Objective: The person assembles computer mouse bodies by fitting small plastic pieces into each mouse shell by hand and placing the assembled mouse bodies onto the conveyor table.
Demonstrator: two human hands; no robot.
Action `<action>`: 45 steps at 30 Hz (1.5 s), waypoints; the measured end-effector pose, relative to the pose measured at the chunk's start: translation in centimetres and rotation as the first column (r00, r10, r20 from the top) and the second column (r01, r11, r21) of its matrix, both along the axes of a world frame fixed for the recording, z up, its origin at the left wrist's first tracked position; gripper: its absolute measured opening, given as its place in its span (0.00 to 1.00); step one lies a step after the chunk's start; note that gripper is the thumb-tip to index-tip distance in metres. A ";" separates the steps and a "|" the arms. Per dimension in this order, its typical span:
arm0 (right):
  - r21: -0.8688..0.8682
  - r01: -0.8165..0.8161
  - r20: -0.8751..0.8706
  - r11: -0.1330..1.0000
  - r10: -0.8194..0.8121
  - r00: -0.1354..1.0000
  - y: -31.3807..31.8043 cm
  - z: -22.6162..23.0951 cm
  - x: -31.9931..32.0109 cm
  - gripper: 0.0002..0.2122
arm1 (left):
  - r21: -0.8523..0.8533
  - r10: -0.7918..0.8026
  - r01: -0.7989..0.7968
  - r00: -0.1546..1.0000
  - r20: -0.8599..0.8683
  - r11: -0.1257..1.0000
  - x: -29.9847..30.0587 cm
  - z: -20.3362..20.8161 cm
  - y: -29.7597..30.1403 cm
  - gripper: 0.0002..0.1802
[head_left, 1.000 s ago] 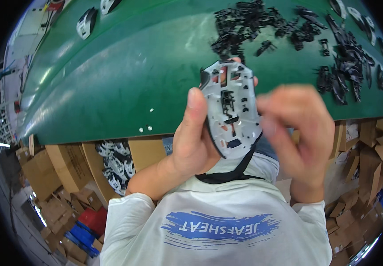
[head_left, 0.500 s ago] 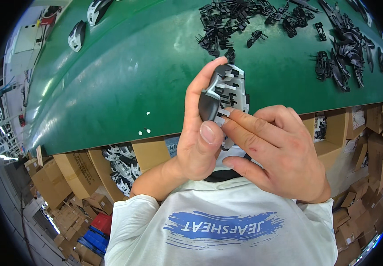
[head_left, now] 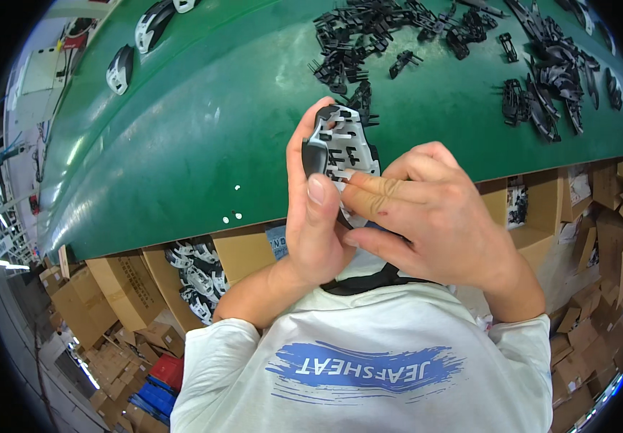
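Note:
Over the near edge of the green table I hold a grey plastic mouse shell, its ribbed inner side facing me. My left hand wraps around its left edge, thumb lying up along the side. My right hand covers its lower half, with two fingers pressed flat across the inner ribs. The shell's lower end is hidden behind my fingers.
Heaps of small black plastic parts lie along the far right of the table, and another heap at the far middle. Two black-and-white mouse shells rest at the far left. Below the table stand cardboard boxes, one holding several shells.
The shell has tilted from lying flat and fully visible to being partly covered. My right hand moved left from beside it onto its inner side.

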State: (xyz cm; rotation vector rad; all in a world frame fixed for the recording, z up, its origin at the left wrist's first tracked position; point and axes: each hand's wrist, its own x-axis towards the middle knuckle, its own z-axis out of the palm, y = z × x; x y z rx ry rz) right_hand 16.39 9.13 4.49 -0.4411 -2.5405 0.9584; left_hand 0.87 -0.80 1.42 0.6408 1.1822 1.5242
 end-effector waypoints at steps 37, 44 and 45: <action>-0.095 0.603 0.001 0.792 -0.606 0.795 9.2 -4.8 -0.8 0.08 | -0.354 -0.008 -0.935 0.354 -0.935 0.014 -23.6 -11.3 -49.9 0.42; 0.163 0.552 0.069 0.817 -0.568 0.820 8.1 -4.7 -0.4 0.08 | 0.254 0.318 -0.910 -0.146 -0.937 0.328 -36.1 -4.2 -31.8 0.34; 0.149 0.542 0.054 0.827 -0.554 0.830 8.1 -4.6 -0.8 0.08 | 0.295 0.389 -0.865 -0.129 -0.912 0.405 -38.3 -2.7 -27.9 0.32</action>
